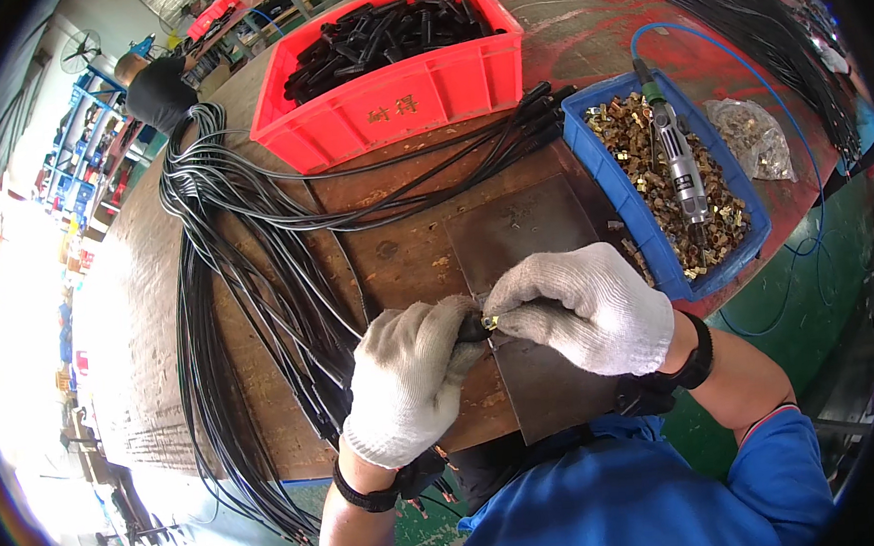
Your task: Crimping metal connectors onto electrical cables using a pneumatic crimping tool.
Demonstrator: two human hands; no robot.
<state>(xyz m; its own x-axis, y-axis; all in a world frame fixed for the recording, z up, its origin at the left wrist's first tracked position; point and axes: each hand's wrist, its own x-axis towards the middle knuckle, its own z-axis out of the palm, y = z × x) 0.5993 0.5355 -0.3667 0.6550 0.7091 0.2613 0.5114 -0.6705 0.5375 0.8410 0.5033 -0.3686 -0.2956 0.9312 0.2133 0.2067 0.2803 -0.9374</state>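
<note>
Both of my hands wear white knit gloves and meet over the front of the worktable. My left hand point(411, 375) is closed around a black cylindrical connector point(472, 327), most of it hidden by the fingers. Fingertips of my right hand point(589, 309) pinch a small brass-coloured metal piece point(490, 323) against the connector's end; whether it is inside or only touching, I cannot tell. Beneath the hands lies a dark flat sheet point(530, 237). A bundle of black cables point(245, 235) spreads across the table to the left of my left hand.
A red crate point(387, 116) heaped with black cylindrical parts point(383, 36) stands at the back. On the right, a blue tray point(613, 197) holds brass pieces point(623, 126) with an air tool point(680, 163) on top, its blue hose point(744, 49) looping off. Beside it sits a clear bag point(749, 139). A person point(156, 90) is at far left.
</note>
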